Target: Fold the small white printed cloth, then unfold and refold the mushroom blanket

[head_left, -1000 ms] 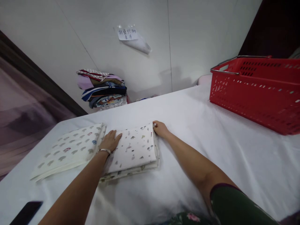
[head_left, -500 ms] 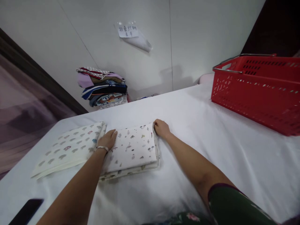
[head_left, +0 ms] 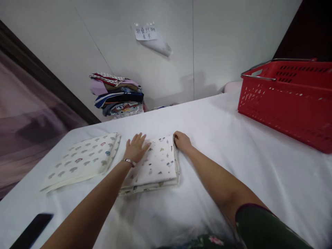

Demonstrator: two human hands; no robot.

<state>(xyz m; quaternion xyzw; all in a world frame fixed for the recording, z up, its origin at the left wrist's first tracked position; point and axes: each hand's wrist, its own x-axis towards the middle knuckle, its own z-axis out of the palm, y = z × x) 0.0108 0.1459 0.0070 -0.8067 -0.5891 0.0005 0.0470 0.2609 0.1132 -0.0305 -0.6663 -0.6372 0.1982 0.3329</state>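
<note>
A folded white cloth with small grey, green and brown prints [head_left: 158, 166] lies in layers in front of me. My left hand [head_left: 136, 148] rests flat on its upper left part, fingers spread, a bracelet at the wrist. At the far right corner, my right hand [head_left: 182, 141] is closed, pinching the cloth's edge between thumb and fingers. To the left is a second folded white cloth printed with grey mushroom-like shapes [head_left: 83, 157], which neither hand touches.
The white-covered table [head_left: 207, 121] carries a red plastic basket [head_left: 285, 107] with metal handles at the right. A dark phone-like object [head_left: 32, 230] lies at the front left. Folded fabrics [head_left: 119, 95] are stacked beyond the far edge, below a paper sign [head_left: 146, 33] on the wall.
My left hand has moved right and away from me onto the printed cloth, its fingers now spread. My right hand keeps its hold on the corner. The view has shifted slightly.
</note>
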